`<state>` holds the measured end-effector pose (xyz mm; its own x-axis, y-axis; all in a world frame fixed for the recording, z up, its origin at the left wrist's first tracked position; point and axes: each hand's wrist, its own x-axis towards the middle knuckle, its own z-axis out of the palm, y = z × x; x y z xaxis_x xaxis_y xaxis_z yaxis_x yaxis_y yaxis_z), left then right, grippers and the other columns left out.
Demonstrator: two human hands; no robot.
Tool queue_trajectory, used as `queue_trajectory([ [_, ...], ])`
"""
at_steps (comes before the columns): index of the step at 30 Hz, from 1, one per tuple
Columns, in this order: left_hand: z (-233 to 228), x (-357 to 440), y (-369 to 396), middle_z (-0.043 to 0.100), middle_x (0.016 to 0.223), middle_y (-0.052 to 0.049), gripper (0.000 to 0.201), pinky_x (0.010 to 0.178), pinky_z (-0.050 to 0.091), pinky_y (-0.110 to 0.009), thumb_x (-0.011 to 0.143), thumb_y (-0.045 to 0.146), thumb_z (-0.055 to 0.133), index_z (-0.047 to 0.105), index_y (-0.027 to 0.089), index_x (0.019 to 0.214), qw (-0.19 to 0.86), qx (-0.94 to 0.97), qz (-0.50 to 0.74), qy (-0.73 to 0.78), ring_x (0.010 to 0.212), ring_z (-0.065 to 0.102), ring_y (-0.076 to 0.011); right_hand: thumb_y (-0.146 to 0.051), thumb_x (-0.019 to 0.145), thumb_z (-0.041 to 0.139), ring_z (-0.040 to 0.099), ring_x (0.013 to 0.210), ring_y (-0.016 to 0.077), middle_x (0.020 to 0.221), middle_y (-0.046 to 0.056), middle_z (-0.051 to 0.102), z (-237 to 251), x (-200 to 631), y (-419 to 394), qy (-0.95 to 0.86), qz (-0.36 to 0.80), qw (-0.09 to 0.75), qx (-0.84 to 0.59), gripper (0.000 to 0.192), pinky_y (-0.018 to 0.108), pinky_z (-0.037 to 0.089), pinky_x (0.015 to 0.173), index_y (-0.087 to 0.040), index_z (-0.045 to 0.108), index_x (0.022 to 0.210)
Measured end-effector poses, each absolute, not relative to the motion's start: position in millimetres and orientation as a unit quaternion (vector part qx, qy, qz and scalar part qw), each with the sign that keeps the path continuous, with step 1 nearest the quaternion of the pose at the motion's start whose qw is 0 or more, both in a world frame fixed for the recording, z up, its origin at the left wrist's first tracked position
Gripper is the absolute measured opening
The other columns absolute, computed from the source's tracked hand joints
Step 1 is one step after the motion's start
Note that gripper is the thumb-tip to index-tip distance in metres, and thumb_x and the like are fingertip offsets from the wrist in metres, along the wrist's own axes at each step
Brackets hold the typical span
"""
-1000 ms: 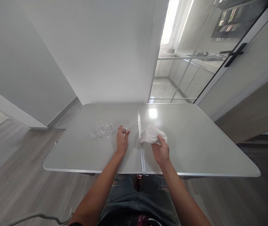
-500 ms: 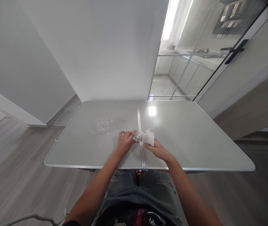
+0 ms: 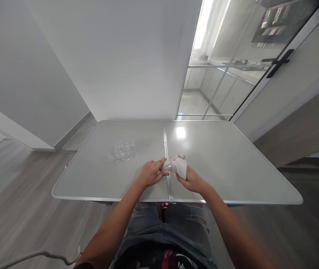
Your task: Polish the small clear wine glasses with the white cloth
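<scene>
A small crumpled white cloth [image 3: 178, 165] sits bunched between both hands, just above the pale grey folding counter [image 3: 232, 160], right at its centre seam and nr the front edge. A small clear object seems tucked in the cloth's left end, too small & pale to tell what it is. The cloth's long axis runs roughly left-right, across the seam, w/ the bulk on the right side. The right hand [image 3: 192, 180] comes up from below & right; its fingers are curled around the underside and near side of the cloth, cupping it. The left hand [image 3: 150, 173] reaches in from the left; its thumb & forefinger are pressed together in a pinch on the cloth's left end, other fingers loosely bent beside them. So the cloth lies straight ahead of both sets of fingers, w/ the hands meeting on it from opposite sides; neither is clearly nearer, both are touching. Well apart, to the left & further back on the counter, lies a loose cluster of small clear glassy pieces [image 3: 122, 152], closer to the left hand than the right. Below the counter edge, blue ripped jeans [image 3: 165, 228] show, and grey wood-look floor [image 3: 22, 209] spreads out on each side.
</scene>
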<state>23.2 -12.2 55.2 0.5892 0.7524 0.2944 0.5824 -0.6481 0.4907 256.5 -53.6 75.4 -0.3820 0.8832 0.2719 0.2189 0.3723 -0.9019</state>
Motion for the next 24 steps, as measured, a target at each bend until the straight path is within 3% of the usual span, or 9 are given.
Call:
queue_trajectory([
  [4,77,15,-11,0.069,0.078,-0.003,0.056,0.073,0.042,-0.030,0.088,0.060,0.057,0.061,0.024,0.131,0.261,0.868,0.232,0.354,0.073,0.064,-0.0209,-0.028,0.080,0.068,0.059,0.108,0.0298,0.098,0.007,0.071,83,267,-51,-0.789,0.386,0.363,-0.311,0.022,0.055,0.032,0.116,-0.026,0.072,0.102],
  [8,84,11,-4,0.067,0.074,-0.001,0.051,0.071,0.042,-0.028,0.087,0.061,0.057,0.066,0.026,0.123,0.290,0.859,0.229,0.354,0.071,0.063,-0.0192,-0.023,0.079,0.065,0.055,0.120,0.0303,0.113,0.007,0.070,80,259,-49,-0.797,0.368,0.362,-0.313,0.033,0.054,0.027,0.119,-0.026,0.070,0.111],
  [12,75,12,3,0.070,0.081,-0.005,0.055,0.078,0.042,-0.031,0.086,0.060,0.060,0.063,0.026,0.128,0.220,0.862,0.255,0.379,0.075,0.064,-0.0210,-0.022,0.078,0.064,0.055,0.117,0.0295,0.121,0.007,0.067,71,245,-49,-0.674,0.439,0.441,-0.398,0.037,0.049,0.035,0.111,-0.025,0.068,0.114],
  [18,67,15,4,0.070,0.105,-0.011,0.050,0.095,0.035,-0.041,0.091,0.051,0.059,0.058,0.029,0.136,0.091,0.875,0.274,0.388,0.096,0.064,-0.0255,-0.020,0.066,0.066,0.056,0.089,0.0233,0.086,0.002,0.066,81,238,-45,-0.409,0.639,0.472,-0.449,0.017,0.039,0.045,0.087,-0.020,0.066,0.083],
  [21,67,18,4,0.070,0.109,-0.011,0.047,0.099,0.031,-0.043,0.092,0.048,0.059,0.058,0.031,0.136,0.075,0.861,0.290,0.411,0.100,0.063,-0.0260,-0.020,0.068,0.066,0.057,0.093,0.0226,0.094,0.003,0.066,89,233,-44,-0.376,0.672,0.512,-0.381,0.023,0.038,0.045,0.088,-0.020,0.067,0.090],
  [24,68,18,4,0.071,0.101,-0.011,0.052,0.095,0.035,-0.040,0.089,0.053,0.061,0.059,0.028,0.135,0.090,0.856,0.290,0.418,0.095,0.064,-0.0256,-0.021,0.069,0.066,0.058,0.096,0.0235,0.098,0.002,0.067,82,229,-43,-0.399,0.641,0.524,-0.395,0.025,0.040,0.045,0.092,-0.021,0.067,0.094],
])
